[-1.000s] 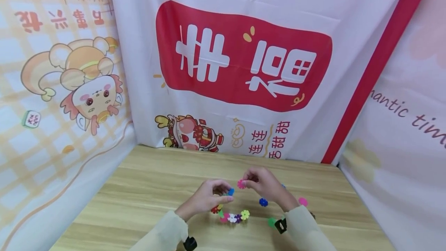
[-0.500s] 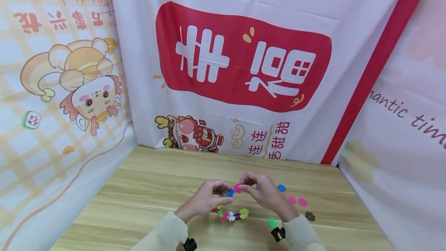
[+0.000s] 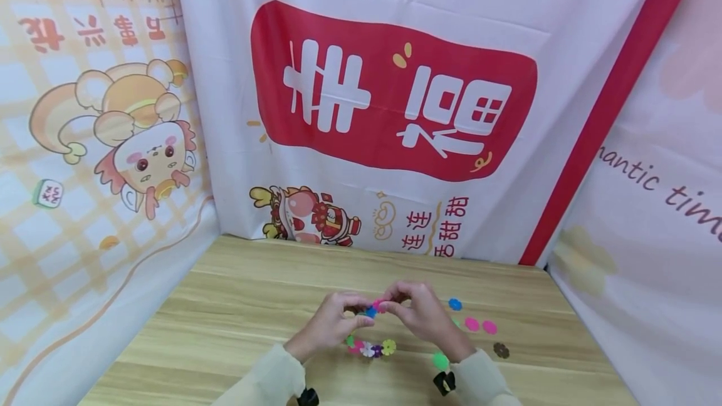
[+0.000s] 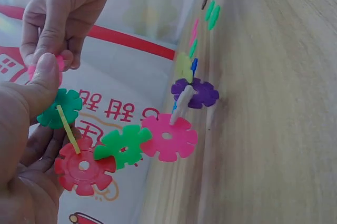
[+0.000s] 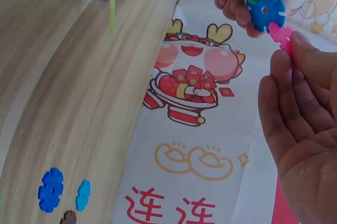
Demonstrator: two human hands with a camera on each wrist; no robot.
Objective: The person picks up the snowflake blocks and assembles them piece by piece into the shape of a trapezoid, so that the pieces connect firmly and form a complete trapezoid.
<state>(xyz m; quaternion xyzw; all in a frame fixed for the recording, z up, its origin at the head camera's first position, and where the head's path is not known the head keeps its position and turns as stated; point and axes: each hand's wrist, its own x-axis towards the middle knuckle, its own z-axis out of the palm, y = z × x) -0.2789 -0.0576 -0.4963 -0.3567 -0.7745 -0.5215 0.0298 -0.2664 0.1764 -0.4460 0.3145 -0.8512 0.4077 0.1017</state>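
Observation:
In the head view my left hand (image 3: 331, 326) holds one end of a chain of notched, flower-shaped plastic discs. Its fingers grip a blue flower disc (image 5: 270, 21), seen best in the right wrist view. With thumb and fingertips, my right hand (image 3: 424, 315) pinches a pink flower disc (image 5: 280, 35) whose edge meets the blue one's rim; whether their slots interlock I cannot tell. Below the left hand the chain curves through a teal disc (image 4: 51, 118), a red disc (image 4: 68, 168), a green disc (image 4: 121, 140), another pink disc (image 4: 180, 142), a white disc, a purple disc (image 4: 205, 95) and a yellow disc (image 3: 389, 347).
Loose flower discs lie on the wooden table (image 3: 225, 331) right of the hands: a blue one (image 3: 455, 304), two pink, a brown one (image 3: 501, 350) and a green one (image 3: 441, 361) by the right wrist. Printed cloth (image 3: 237, 111) walls in the back and sides.
My right hand has moved left and slightly down, carrying the pink disc against the blue disc. The left hand has stayed nearly still, while the hanging chain has shifted slightly left.

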